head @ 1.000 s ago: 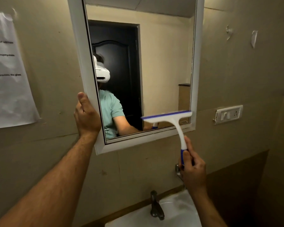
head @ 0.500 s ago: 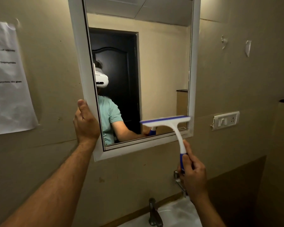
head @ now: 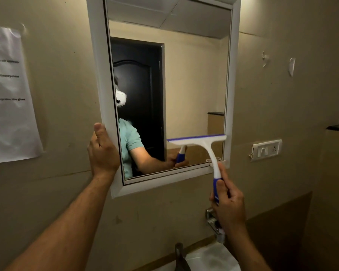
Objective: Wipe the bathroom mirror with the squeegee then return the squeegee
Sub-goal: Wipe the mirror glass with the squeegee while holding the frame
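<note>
A white-framed mirror (head: 98, 79) hangs on the beige wall. My left hand (head: 102, 151) grips the frame's left edge near its lower corner. My right hand (head: 226, 202) is closed around the blue grip of a white squeegee (head: 205, 142). Its blue-edged blade lies level against the glass in the mirror's lower right part, reaching the right frame. The glass reflects a person in a teal shirt with a white headset and the squeegee's handle.
A white sink (head: 209, 259) with a dark tap (head: 179, 253) sits below. A metal fitting (head: 213, 222) sticks out of the wall behind my right hand. A switch plate (head: 266, 149) is to the right, a paper notice (head: 8, 94) to the left.
The view has tilted upward, so more of the mirror's top shows. The squeegee blade stays low on the glass at the right, and both hands keep their grips.
</note>
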